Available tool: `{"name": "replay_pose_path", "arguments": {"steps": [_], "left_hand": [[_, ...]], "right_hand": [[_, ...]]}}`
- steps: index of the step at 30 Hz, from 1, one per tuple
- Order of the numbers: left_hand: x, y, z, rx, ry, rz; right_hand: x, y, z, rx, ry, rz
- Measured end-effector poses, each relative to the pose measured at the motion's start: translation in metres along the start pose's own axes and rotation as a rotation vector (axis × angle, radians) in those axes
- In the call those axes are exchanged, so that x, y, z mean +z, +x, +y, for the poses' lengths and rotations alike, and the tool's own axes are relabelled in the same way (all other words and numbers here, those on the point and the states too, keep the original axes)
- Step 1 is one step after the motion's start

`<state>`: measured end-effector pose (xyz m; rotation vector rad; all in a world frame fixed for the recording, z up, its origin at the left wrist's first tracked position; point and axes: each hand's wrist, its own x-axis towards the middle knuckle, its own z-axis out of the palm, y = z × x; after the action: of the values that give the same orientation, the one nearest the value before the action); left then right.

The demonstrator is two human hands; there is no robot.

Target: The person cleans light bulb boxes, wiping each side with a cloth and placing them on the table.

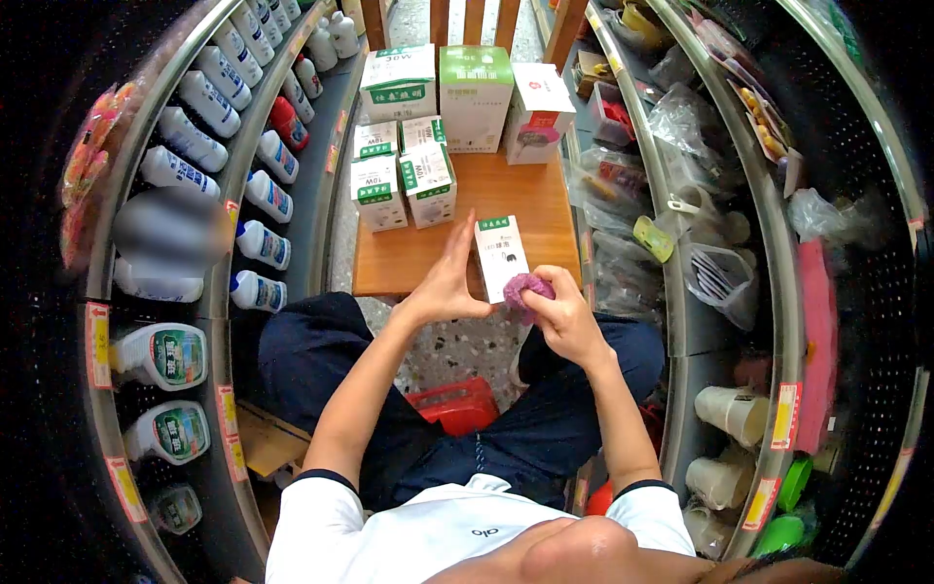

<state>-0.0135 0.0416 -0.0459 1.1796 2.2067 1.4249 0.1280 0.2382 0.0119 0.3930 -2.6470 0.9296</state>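
Note:
A slim white box with a green top band (500, 255) is tilted at the chair seat's front edge. My left hand (449, 280) braces it, with long fingers along its left side and the thumb by its bottom corner. In my right hand (567, 316) is a bunched purple cloth (526, 295), pinched and pressed at the box's lower right corner. Several small green-and-white bulb boxes (428, 185) stand behind my left hand. Farther back are a larger white and green box (399, 86), a green-topped box (474, 102) and a white box with a red panel (537, 112).
The wooden chair (545, 219) stands between two shelf rows. Bottles (195, 138) line the left shelves; bagged goods (681, 127) and plastic cups (730, 414) fill the right ones. A red plastic object (457, 406) lies on the floor between my legs.

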Motion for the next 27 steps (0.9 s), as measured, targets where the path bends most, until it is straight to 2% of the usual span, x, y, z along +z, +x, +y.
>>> {"name": "replay_pose_path", "arguments": {"steps": [3, 9, 17, 27], "left_hand": [[-0.002, 0.002, 0.001, -0.025, -0.026, -0.028], [0.000, 0.000, -0.008, 0.047, 0.002, -0.015], [0.000, 0.001, -0.001, -0.059, -0.014, -0.045], [0.003, -0.002, 0.000, -0.030, -0.016, 0.017]], "right_hand": [[-0.001, 0.015, 0.009, 0.012, 0.013, -0.016], [0.006, 0.048, 0.034, 0.029, 0.002, -0.006], [0.021, 0.090, 0.055, 0.040, -0.066, 0.075], [0.019, 0.053, 0.033, 0.093, -0.028, 0.105]]}}
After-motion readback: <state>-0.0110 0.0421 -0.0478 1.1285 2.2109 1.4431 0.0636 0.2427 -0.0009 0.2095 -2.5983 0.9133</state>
